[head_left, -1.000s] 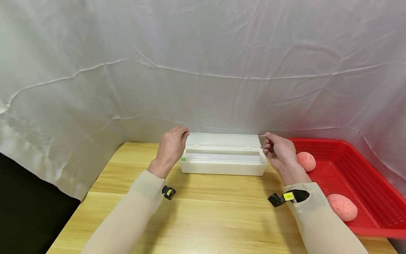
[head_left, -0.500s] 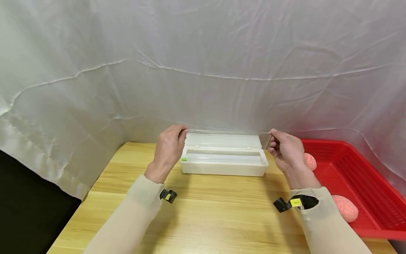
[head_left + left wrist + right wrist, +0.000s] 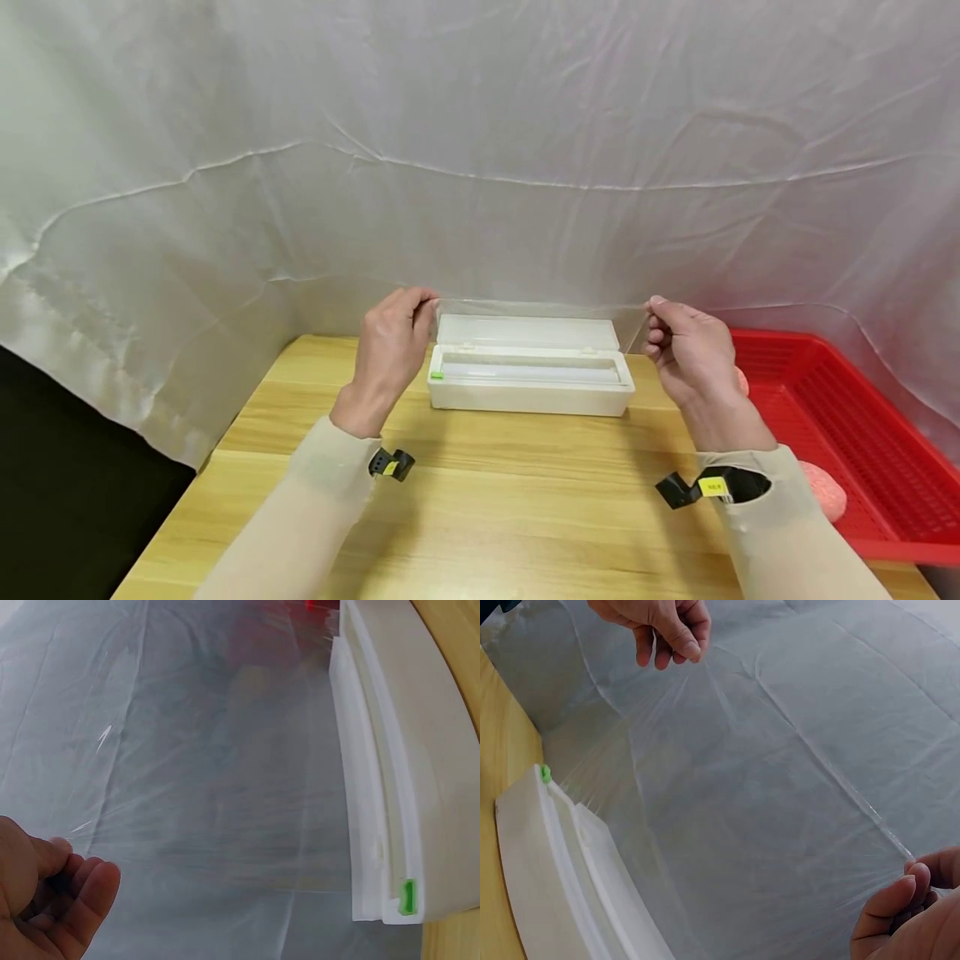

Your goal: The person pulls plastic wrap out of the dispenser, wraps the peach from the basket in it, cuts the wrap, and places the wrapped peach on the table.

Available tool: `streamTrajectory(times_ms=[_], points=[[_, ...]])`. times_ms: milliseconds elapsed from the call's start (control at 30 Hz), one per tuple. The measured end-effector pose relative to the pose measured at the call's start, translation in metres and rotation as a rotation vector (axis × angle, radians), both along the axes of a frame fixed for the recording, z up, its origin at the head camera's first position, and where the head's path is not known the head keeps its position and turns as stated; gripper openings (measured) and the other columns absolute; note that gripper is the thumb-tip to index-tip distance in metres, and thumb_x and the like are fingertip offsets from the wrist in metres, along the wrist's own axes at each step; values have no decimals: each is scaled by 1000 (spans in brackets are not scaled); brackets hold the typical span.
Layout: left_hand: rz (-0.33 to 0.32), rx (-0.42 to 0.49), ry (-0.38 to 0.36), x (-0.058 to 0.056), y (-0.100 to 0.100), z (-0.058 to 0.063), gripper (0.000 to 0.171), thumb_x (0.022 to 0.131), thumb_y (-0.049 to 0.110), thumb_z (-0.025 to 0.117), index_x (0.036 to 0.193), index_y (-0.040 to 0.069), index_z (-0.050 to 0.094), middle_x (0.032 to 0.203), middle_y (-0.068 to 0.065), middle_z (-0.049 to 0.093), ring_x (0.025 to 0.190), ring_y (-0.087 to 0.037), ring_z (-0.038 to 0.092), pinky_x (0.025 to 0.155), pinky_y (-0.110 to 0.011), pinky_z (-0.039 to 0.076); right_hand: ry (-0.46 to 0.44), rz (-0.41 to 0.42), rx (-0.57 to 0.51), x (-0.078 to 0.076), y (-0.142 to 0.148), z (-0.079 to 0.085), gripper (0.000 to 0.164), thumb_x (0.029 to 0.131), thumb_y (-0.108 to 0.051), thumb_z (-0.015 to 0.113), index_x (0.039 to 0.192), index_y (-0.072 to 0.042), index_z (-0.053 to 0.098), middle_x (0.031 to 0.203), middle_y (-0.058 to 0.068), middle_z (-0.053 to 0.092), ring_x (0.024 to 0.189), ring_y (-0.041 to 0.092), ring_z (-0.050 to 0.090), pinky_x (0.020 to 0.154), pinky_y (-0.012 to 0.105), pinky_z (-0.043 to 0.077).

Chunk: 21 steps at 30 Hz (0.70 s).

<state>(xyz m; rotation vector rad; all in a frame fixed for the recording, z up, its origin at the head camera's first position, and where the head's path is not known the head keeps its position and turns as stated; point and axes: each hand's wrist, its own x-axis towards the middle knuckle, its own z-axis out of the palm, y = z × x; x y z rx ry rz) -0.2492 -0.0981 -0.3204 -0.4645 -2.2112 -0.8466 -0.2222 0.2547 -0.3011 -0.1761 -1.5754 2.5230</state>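
A sheet of clear plastic wrap (image 3: 202,765) stretches from a white wrap dispenser box (image 3: 530,398) up to both hands. My left hand (image 3: 392,342) pinches one corner of its free edge between thumb and fingers, above the box's left end. At the other corner, my right hand (image 3: 693,350) pinches the edge with thumb and forefinger, the other fingers curled. The box stands on the table with its lid (image 3: 528,332) tipped back and the roll (image 3: 528,372) showing inside. A small green slider (image 3: 437,376) sits at the box's left end.
At right, a red plastic basket (image 3: 892,446) holds pink speckled lumps (image 3: 825,492), partly hidden by my right arm. The wooden table (image 3: 517,517) carries the box. A grey cloth curtain (image 3: 480,150) hangs close behind the box.
Both hands have risen a little and moved apart, drawing more plastic wrap up out of the box. The box has stayed in its place.
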Motion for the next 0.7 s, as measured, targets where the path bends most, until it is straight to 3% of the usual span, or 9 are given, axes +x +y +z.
streamTrajectory(times_ms=[300, 700], points=[[-25, 62, 32, 10, 1, 11, 18, 106, 15, 65, 106, 1, 77, 89, -11, 72, 68, -19, 68, 60, -31, 58, 81, -10, -64, 5, -2, 10, 15, 98, -12, 75, 87, -2, 76, 72, 3, 63, 59, 12, 54, 52, 20, 50], [-46, 123, 65, 21, -1, 27, 18, 105, 15, 65, 106, 2, 76, 90, -10, 71, 69, -18, 71, 62, -27, 60, 185, 29, -123, 18, -2, 26, 16, 100, -7, 71, 87, 1, 75, 73, 6, 61, 61, 14, 51, 52, 22, 47]])
